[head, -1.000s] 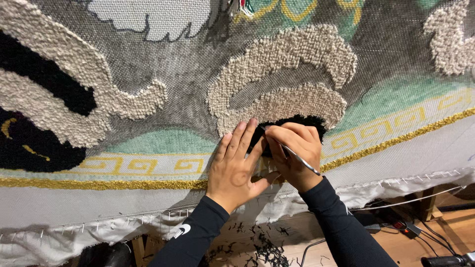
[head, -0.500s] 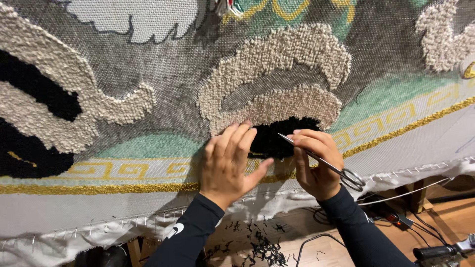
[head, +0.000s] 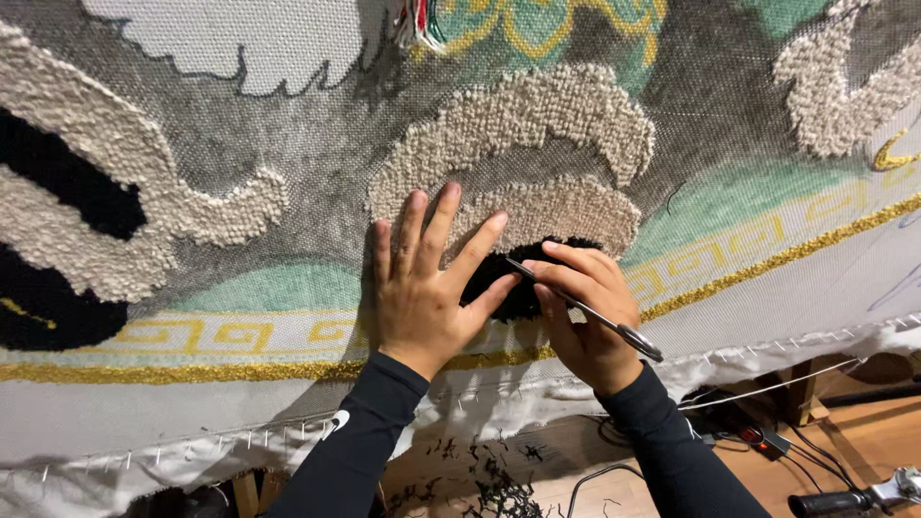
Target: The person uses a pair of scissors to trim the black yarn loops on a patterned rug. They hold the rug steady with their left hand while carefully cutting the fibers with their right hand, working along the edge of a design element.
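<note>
We trim the black yarn patch [head: 518, 283] low on the stretched rug [head: 288, 173]. Our right hand [head: 585, 317] holds the scissors [head: 585, 309], tips at the patch. Our left hand [head: 422, 283] lies spread flat beside it. Snip slowly and keep the fingers [head: 480, 245] clear of the blades.

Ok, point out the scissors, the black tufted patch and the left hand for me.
scissors [head: 585, 309], head view, on the metal shank across the right fingers.
black tufted patch [head: 518, 293], head view, on the pile between the hands.
left hand [head: 417, 297], head view, on the back of the hand.
</note>
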